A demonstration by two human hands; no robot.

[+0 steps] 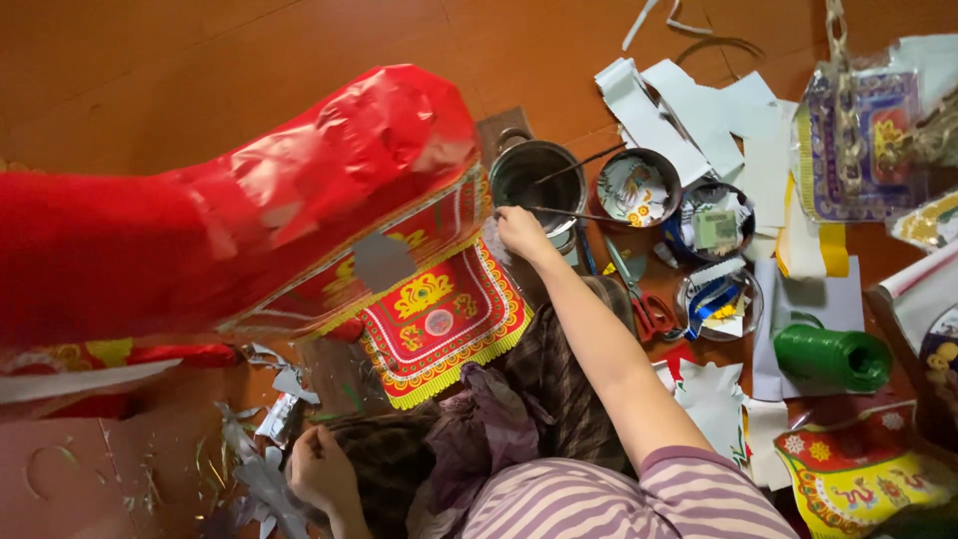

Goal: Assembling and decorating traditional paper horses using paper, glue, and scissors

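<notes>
My right hand [521, 235] reaches forward and grips the end of a thin stick [584, 215] that lies across the rim of a round metal pot [539, 180]. A second thin stick leans in the same pot. Left of the hand stands a large red paper figure [249, 200] with a grey patch on its side and a red and yellow fringed paper cloth [439, 319] hanging from it. My left hand [319, 469] rests low by my knee, fingers curled, next to crumpled silver foil scraps [264, 479]. Whether it holds anything is hidden.
Right of the pot sit three small bowls of paper bits [639, 188] [714, 225] [718, 299]. Red-handled scissors [644, 299], a green spool [833, 357], white paper strips [699, 110] and printed yellow and red sheets [858, 474] lie on the wooden floor [200, 60].
</notes>
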